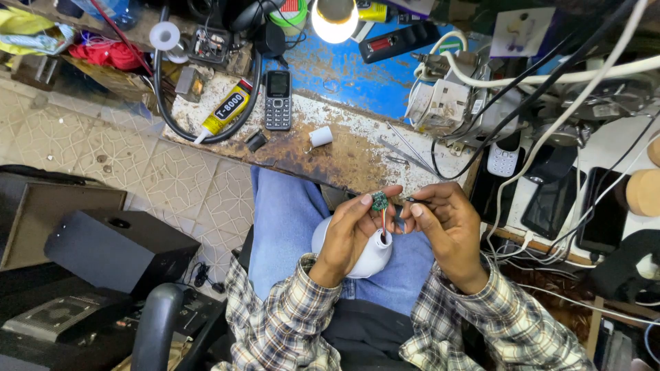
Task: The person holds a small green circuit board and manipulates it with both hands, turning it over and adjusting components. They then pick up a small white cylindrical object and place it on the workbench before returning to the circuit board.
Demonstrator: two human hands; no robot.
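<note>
My left hand pinches a small round green circuit board between thumb and fingers, above my lap. Thin red and white wires run down from the board into a white bulb housing that rests on my jeans behind that hand. My right hand is close beside it, fingers closed on a thin dark tool whose tip points at the board. Both plaid sleeves show at the bottom.
The rusty blue-and-white workbench ahead carries a keypad phone, a yellow glue tube, a small white cap, tweezers, a lit lamp and a power strip. Cables and phones crowd the right. Black speaker boxes stand on the tiled floor left.
</note>
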